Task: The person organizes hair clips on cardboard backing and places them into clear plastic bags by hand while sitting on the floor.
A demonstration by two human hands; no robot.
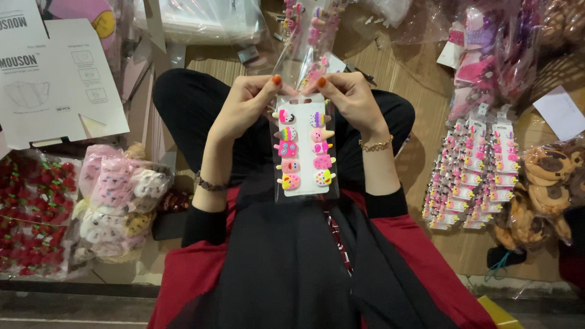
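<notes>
Both hands pinch the top edge of the hair-clip card (304, 146), left hand (247, 103) and right hand (347, 100) equally near, fingertips seemingly closed on its clear sleeve, its long axis hanging down over the lap toward the person.

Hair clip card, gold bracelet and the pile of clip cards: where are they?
hair clip card (304, 149): head view, white middle strip.
gold bracelet (376, 145): head view, chain on the wrist.
pile of clip cards (475, 176): head view, middle of the heap.
</notes>
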